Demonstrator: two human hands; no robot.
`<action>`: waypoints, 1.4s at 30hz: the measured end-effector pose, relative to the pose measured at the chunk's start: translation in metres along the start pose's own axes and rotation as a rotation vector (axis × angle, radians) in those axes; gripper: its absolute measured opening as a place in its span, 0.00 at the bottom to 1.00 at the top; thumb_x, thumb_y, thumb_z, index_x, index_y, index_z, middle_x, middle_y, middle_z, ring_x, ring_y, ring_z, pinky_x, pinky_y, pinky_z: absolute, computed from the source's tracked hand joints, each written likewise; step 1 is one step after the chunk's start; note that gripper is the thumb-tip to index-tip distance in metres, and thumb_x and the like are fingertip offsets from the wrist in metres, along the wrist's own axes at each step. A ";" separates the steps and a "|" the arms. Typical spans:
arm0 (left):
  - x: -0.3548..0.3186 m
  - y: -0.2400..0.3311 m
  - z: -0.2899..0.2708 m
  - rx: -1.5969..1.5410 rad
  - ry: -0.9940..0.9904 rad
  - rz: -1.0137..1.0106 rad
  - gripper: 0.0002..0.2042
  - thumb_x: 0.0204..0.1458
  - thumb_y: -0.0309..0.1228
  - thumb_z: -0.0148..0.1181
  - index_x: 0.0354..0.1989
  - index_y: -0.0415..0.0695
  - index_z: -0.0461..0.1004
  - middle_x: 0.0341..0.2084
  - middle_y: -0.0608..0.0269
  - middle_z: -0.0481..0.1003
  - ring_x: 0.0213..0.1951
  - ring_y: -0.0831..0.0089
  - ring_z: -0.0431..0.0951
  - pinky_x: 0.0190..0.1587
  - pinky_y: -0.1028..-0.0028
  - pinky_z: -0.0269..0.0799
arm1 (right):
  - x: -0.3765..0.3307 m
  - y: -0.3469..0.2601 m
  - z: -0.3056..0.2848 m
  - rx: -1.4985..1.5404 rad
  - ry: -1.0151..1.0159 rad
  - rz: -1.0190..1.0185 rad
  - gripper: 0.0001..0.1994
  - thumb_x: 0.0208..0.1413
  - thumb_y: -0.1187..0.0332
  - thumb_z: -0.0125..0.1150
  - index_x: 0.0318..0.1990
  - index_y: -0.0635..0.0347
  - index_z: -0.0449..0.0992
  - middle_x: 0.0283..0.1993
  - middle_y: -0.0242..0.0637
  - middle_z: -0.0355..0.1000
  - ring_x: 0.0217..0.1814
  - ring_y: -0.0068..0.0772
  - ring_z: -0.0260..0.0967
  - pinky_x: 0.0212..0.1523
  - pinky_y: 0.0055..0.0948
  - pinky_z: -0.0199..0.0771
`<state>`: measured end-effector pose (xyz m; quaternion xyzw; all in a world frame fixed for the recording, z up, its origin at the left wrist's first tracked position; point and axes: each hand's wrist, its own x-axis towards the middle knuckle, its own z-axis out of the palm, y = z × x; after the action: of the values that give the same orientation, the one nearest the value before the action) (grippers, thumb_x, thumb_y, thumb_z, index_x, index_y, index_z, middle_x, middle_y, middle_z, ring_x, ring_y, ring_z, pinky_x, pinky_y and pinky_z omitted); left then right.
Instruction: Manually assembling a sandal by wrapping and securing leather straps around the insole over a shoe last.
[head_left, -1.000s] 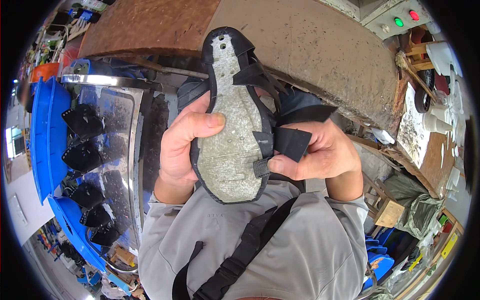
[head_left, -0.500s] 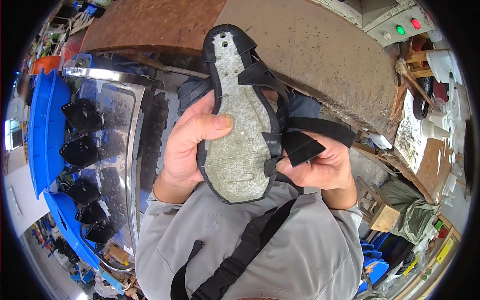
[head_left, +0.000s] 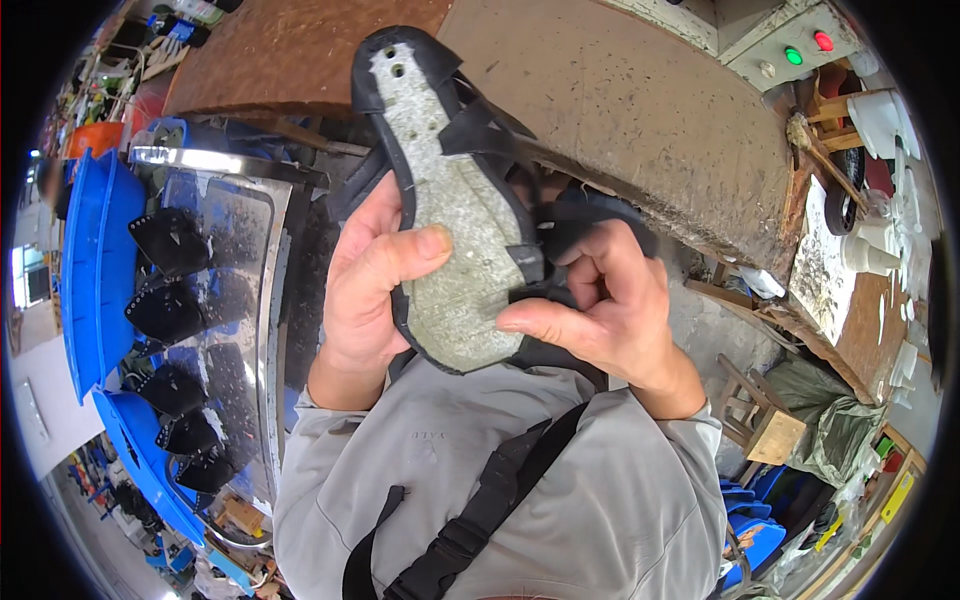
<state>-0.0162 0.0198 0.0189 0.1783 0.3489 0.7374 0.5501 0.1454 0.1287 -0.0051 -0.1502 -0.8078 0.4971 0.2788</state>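
Now the right hand (head_left: 600,310) has curled over the sandal's (head_left: 450,230) strap.

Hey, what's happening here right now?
A person is holding a sandal part up in both bare hands, grey underside facing the camera. The left hand grips its edge with the thumb across the sole, while the right hand pinches a black strap at its side. To the person's left, more black pieces lie on a wet metal tray.
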 end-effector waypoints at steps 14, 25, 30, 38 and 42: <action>-0.006 -0.001 0.000 -0.040 -0.088 -0.109 0.31 0.44 0.28 0.53 0.58 0.29 0.55 0.50 0.45 0.67 0.49 0.62 0.72 0.53 0.68 0.66 | 0.011 -0.001 -0.029 0.885 -0.414 0.434 0.09 0.56 0.66 0.58 0.34 0.64 0.74 0.20 0.23 0.66 0.19 0.09 0.57 0.17 0.15 0.55; -0.007 0.001 0.003 -0.030 -0.028 -0.132 0.33 0.40 0.28 0.54 0.58 0.29 0.55 0.49 0.46 0.67 0.49 0.62 0.71 0.53 0.68 0.66 | 0.014 -0.010 -0.025 0.611 -0.306 0.337 0.09 0.54 0.68 0.61 0.27 0.64 0.73 0.18 0.19 0.61 0.21 0.09 0.50 0.18 0.16 0.49; -0.007 0.002 0.004 -0.044 -0.001 -0.143 0.33 0.40 0.27 0.54 0.58 0.29 0.55 0.48 0.46 0.68 0.49 0.62 0.72 0.53 0.69 0.66 | 0.014 -0.010 -0.024 0.600 -0.264 0.316 0.09 0.54 0.69 0.61 0.26 0.64 0.72 0.18 0.19 0.60 0.20 0.09 0.50 0.18 0.16 0.49; -0.008 0.002 0.006 -0.008 0.001 -0.137 0.33 0.40 0.28 0.55 0.58 0.30 0.54 0.48 0.48 0.69 0.48 0.63 0.72 0.53 0.69 0.66 | 0.011 -0.010 -0.022 0.555 -0.234 0.310 0.09 0.53 0.70 0.62 0.24 0.63 0.71 0.15 0.19 0.58 0.18 0.08 0.48 0.16 0.17 0.46; -0.010 0.001 0.007 0.048 0.015 -0.116 0.33 0.41 0.27 0.55 0.59 0.31 0.54 0.48 0.48 0.69 0.49 0.64 0.72 0.53 0.70 0.65 | 0.009 -0.009 -0.023 0.414 -0.206 0.240 0.09 0.49 0.71 0.64 0.22 0.62 0.71 0.11 0.20 0.55 0.14 0.08 0.46 0.14 0.18 0.43</action>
<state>-0.0086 0.0127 0.0257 0.1655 0.3803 0.6972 0.5847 0.1523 0.1460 0.0133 -0.1333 -0.6894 0.6940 0.1592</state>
